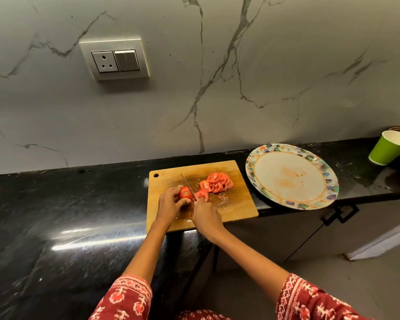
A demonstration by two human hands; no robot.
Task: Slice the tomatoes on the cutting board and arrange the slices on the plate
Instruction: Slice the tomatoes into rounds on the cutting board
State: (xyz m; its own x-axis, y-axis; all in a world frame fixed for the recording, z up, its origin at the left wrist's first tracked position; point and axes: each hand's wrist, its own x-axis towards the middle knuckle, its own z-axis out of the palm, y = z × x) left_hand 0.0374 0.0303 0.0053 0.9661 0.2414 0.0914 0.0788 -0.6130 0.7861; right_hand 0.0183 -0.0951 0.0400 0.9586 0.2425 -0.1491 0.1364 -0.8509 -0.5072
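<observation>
A wooden cutting board (238,211) lies on the black counter. My left hand (170,203) grips the uncut end of a red tomato (185,193) on the board. My right hand (206,215) holds a knife (187,183), whose blade stands in the tomato just right of my left fingers. A fresh slice (201,195) leans beside the blade. A pile of several tomato slices (218,182) lies further right on the board. The round plate (330,188) with a patterned rim sits to the right of the board, bearing only reddish juice stains.
A green paper cup (387,150) stands on the counter at the far right, past the plate. A marble wall with a socket and switch panel (114,58) rises behind. The black counter (56,215) stretches left. Cabinet doors with a black handle (340,213) sit below the plate.
</observation>
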